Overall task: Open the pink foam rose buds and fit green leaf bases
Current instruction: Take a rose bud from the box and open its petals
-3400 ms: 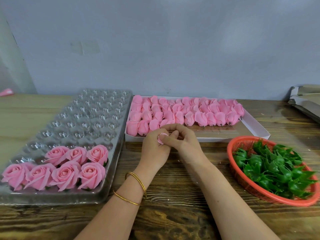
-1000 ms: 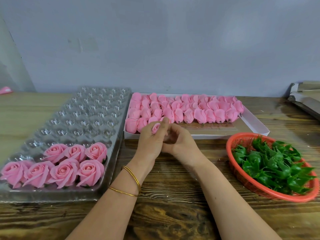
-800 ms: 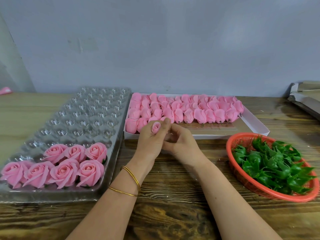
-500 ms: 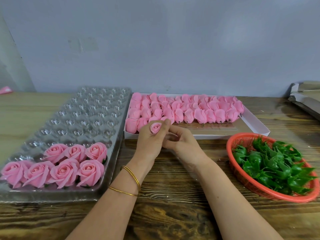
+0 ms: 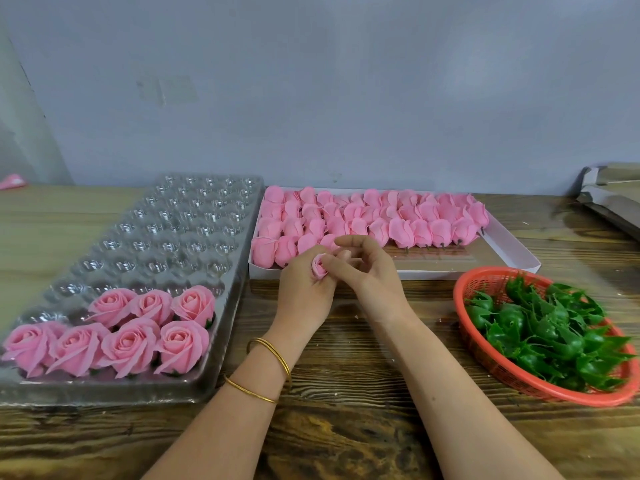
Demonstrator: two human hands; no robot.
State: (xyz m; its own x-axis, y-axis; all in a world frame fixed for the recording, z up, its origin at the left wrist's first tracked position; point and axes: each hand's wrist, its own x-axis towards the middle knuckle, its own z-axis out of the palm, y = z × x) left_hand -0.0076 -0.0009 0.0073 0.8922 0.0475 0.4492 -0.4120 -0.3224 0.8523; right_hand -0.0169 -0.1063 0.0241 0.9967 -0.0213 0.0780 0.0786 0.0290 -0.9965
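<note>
Pink foam rose bud (image 5: 319,266): mid-scene, just in front of the white box (image 5: 512,254), petals tight, barely opened.

Far left: clear blister tray (image 5: 104,393), seven opened roses (image 5: 128,344) seated in its near cups.

Left hand (image 5: 304,296): curled round the bud from below, bloom end up.

Right hand (image 5: 370,278): meets the bud from the right, one fingertip (image 5: 330,263) on the outer petal, other fingers bent. Pinch or mere press not readable.

Behind the hands: rows of closed buds (image 5: 381,216) in the box.

Far right: orange basket (image 5: 460,296) of green leaf bases (image 5: 540,327), well apart from both hands.

Step judged: opening petals, early. Next likely calls for easing the outer petals outward gently, since foam probably tears, then a reach right for a base.
</note>
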